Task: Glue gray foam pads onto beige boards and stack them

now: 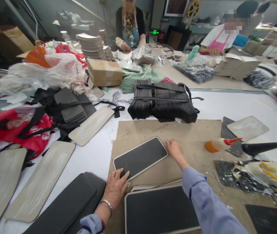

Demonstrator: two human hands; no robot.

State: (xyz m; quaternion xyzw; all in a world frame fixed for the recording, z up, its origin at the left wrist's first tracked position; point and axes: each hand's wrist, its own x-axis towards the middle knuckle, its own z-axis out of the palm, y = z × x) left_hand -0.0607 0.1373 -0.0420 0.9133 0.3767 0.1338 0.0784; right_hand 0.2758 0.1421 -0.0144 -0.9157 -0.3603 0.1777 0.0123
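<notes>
A black rectangular panel with rounded corners and a pale border (140, 157) lies slanted on a brown board (201, 130). My left hand (115, 188) rests on its near left corner, fingers spread and flat; a metal bangle circles the wrist. At the panel's right end, my right hand (175, 152) is closed, with curled fingers pinching at the edge. Closer to me is a stack of larger pale-bordered black panels (160, 208), partly covered by my right sleeve. Left of my left hand lies a pile of long dark panels (67, 201).
Beige panels (43, 182) lie at left. A tied bundle of black pieces (162, 100) stands ahead. To the right are a glue bottle with a red nozzle (216, 145), a black-handled tool (260, 148) and a glue-smeared container (270, 174). Two co-workers (131, 29) are across the table.
</notes>
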